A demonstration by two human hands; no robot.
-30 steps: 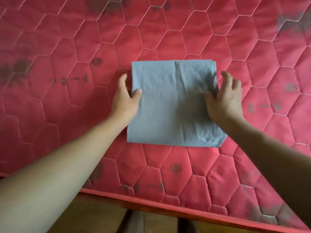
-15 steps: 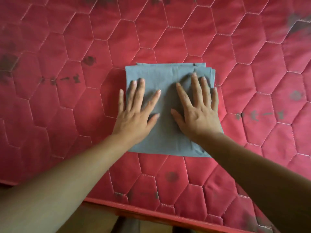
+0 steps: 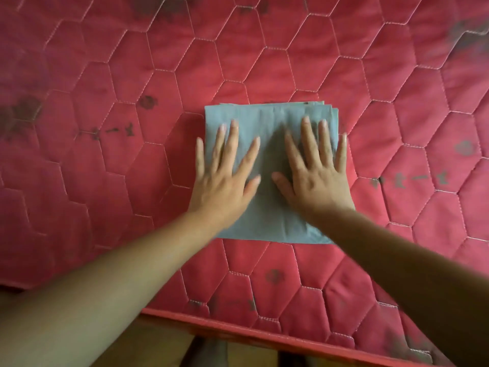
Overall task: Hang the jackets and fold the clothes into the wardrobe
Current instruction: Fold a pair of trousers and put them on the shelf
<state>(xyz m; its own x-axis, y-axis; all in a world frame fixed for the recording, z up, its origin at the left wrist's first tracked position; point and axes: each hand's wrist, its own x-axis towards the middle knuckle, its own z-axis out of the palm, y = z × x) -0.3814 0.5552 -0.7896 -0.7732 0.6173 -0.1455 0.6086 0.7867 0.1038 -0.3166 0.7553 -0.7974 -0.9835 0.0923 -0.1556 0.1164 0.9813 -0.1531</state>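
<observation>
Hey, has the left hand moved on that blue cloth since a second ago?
Yes. The left hand moved inward from the left edge of the folded blue cloth and now presses flat on top of it, fingers spread.

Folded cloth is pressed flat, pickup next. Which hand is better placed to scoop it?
Left, marginally. The left hand straddles the left edge of the grey cloth, little finger on the mattress, so it could slip under. The right hand lies mostly on the cloth.
</observation>
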